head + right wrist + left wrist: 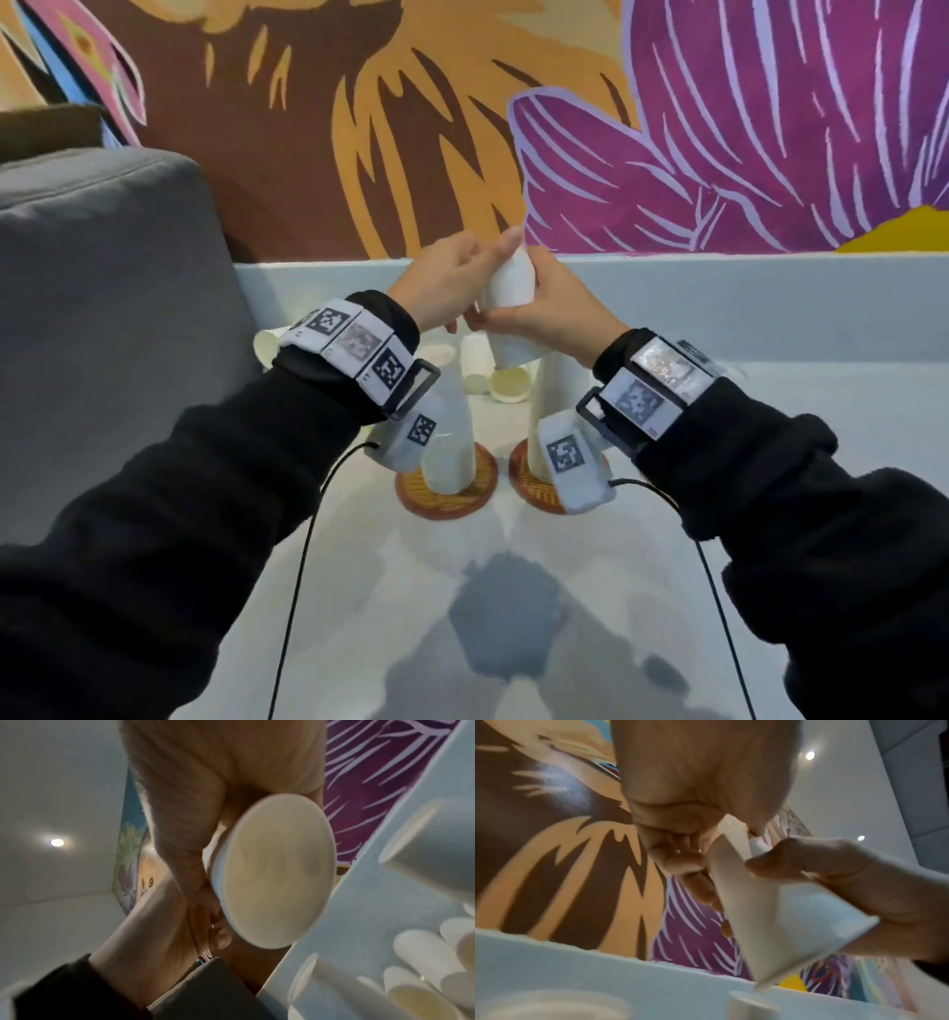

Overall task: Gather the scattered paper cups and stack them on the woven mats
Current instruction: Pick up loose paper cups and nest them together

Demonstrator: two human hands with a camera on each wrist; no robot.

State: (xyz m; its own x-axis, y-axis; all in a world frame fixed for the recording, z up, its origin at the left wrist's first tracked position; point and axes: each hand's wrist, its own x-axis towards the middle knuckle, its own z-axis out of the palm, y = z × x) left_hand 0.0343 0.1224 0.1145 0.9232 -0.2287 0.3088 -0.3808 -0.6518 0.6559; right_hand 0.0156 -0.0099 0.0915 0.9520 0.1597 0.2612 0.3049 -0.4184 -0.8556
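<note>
Head view: both hands meet above a smooth white table (pixel 770 462), holding one inverted white paper cup (pixel 508 303), a tapered cone of matte paper with its rolled rim tilted downward. The right hand (pixel 554 308) wraps curled fingers round the cup's wall; the left hand (pixel 452 288) pinches its narrow closed end between thumb and fingertips. Below them, two tall stacks of nested cups stand upside down, the left stack (pixel 452 447) on a round woven mat (pixel 436 501) with a reddish border, the right stack (pixel 557 406) on a second mat (pixel 529 483). Loose cups (pixel 475 362) lie on their sides behind the stacks. A grey fabric cushion (pixel 113 288) flanks the table.
</note>
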